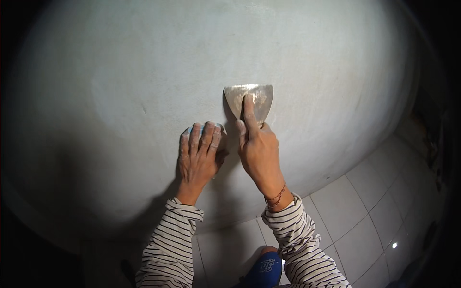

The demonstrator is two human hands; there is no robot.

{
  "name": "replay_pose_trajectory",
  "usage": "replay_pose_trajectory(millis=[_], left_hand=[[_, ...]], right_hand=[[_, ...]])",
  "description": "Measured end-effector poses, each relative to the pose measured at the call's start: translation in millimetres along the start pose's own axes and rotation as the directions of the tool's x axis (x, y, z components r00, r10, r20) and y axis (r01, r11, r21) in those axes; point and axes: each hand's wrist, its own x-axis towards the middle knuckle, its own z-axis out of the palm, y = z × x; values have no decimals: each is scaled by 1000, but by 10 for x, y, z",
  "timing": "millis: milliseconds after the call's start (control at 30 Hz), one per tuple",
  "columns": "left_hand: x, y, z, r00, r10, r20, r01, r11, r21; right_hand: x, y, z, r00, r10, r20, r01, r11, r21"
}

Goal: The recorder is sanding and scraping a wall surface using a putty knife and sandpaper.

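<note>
My right hand grips a putty knife with a wide metal blade. Its index finger lies extended along the blade, which is against or very close to a pale plastered wall. The knife's handle is hidden inside the hand. To the left, my left hand rests palm-down over a small blue object at the wall. Only part of that object's top edge shows past the fingertips, so its exact kind is unclear. Whitish dust coats the left fingers.
Light square floor tiles meet the wall's lower edge at the right and below. My leg in blue clothing shows at the bottom. Dark, indistinct things stand near the right rim. Shadows of my arms fall across the wall.
</note>
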Motion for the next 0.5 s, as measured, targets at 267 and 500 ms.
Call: replay_pose_trajectory(millis=[267,500], left_hand=[[-55,-27,-16,997,-32,67,33,999,-15],[-225,3,128,1000,-21,-18,20,999,-40]], right_hand=[[195,-7,-66,999,-8,-45,5,997,-81],[32,-18,126,998,57,7,-56,995,-85]])
